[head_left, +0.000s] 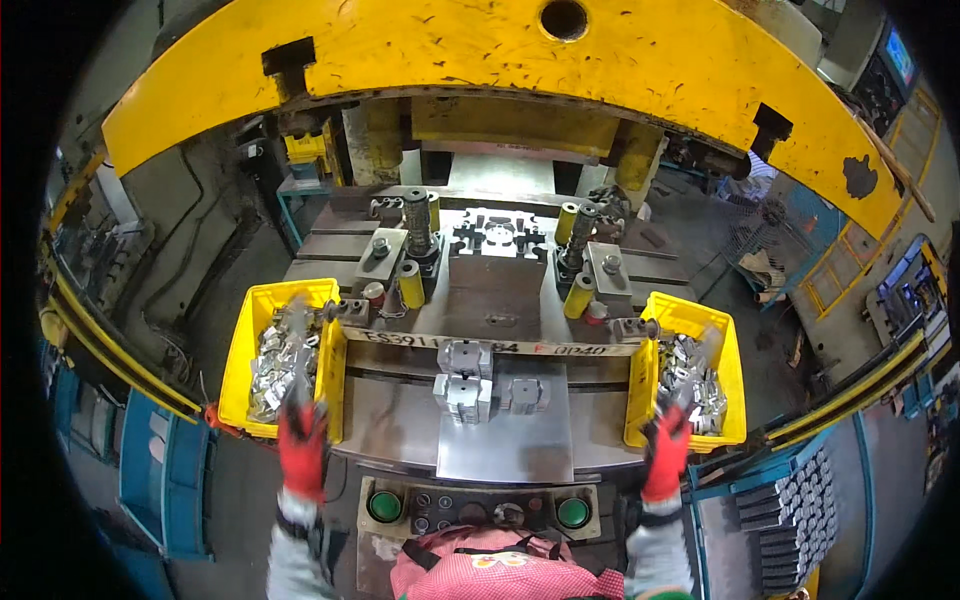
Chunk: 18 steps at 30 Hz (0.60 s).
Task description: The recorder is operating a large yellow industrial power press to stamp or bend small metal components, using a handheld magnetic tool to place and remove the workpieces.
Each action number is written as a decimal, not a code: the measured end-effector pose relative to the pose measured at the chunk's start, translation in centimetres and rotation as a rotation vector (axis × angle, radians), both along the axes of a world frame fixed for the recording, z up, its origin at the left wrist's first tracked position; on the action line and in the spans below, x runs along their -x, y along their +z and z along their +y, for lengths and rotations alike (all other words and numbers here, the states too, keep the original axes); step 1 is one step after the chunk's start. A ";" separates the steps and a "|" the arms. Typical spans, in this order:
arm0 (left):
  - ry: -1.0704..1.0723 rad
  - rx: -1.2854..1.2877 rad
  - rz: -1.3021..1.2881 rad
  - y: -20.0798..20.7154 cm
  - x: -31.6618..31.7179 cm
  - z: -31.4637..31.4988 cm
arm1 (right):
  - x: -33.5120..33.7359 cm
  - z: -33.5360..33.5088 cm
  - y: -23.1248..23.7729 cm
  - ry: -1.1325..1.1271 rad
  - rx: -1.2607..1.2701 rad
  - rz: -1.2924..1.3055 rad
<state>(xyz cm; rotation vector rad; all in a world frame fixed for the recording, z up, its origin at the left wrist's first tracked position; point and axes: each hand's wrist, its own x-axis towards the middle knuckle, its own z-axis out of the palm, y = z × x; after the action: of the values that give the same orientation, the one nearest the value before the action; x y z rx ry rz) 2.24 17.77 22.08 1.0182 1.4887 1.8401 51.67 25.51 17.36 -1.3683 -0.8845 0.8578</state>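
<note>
My left hand (303, 450), in a red and dark glove, is at the near end of the left yellow bin (335, 400). A long grey tool (300, 350), blurred by motion and tong-like, runs from it over small metal parts (268, 375) in that bin. My right hand (667, 455), gloved alike, is by the near left corner of the right yellow bin (736, 385). Another blurred grey tool (705, 350) reaches from its fingers over metal parts (710, 400). Both hands look closed round their tools; the finger details are smeared.
Between the bins, stacked metal blocks (463, 395) and a smaller block (525, 396) stand on a metal plate (520, 450). Behind lies the press die (498, 235) with guide posts, under a yellow press beam (450, 50). Green buttons (384, 506) sit on the near panel.
</note>
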 end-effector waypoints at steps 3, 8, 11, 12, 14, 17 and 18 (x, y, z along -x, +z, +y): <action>-0.321 0.335 0.130 8.1 -5.4 10.7 | 9.4 6.9 8.4 0.374 -0.232 -0.250; -0.717 0.526 -0.054 10.2 -14.0 24.1 | 13.4 21.3 8.2 0.636 -0.185 -0.406; -0.663 0.299 0.434 3.1 -12.5 30.9 | 15.8 26.7 6.6 0.576 0.070 -0.521; -0.593 0.295 0.591 1.4 -11.0 31.8 | 17.0 26.6 6.8 0.601 0.039 -0.434; -0.526 0.361 0.382 0.5 -10.6 31.4 | 17.1 25.0 8.1 0.614 0.001 -0.262; -0.499 0.284 -0.298 5.4 -12.9 24.6 | 11.8 17.7 10.1 0.411 -0.218 -0.138; -0.010 0.485 0.286 8.6 -14.2 21.4 | 10.0 15.3 9.7 0.346 -0.190 -0.056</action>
<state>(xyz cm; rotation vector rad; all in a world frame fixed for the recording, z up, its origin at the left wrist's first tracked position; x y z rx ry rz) 16.44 39.13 30.71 1.0638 1.9656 1.2608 41.69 40.77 27.06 -1.0945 -1.2372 0.9724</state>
